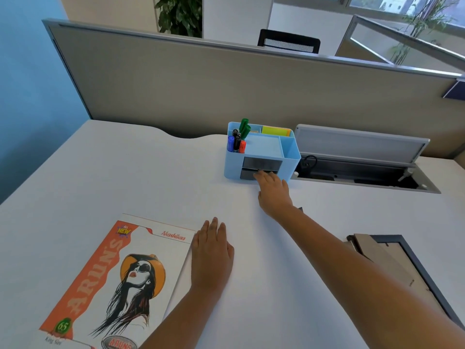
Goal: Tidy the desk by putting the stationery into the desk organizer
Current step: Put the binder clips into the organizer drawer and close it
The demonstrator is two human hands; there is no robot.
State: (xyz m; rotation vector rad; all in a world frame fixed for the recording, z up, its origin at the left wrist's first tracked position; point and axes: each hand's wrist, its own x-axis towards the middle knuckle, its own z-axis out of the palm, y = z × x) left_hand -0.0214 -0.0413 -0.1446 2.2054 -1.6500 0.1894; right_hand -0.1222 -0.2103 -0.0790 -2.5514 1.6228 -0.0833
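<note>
A light blue desk organizer (289,149) stands at the back of the white desk. Several markers (237,138) stand upright in its left compartment, and yellow sticky notes (275,131) sit in its back slot. Two grey drawers (261,163) are in its front. My right hand (273,192) reaches forward, its fingertips touching the lower drawer's front. My left hand (212,258) lies flat on the desk, fingers together, beside the right edge of a notebook (113,280) with an orange cover and a drawn figure in a hat.
A grey partition (226,84) runs behind the desk. Right of the organizer, an open cable tray (364,172) with a raised lid is sunk into the desk. A dark-framed opening with boards (392,260) lies at the near right.
</note>
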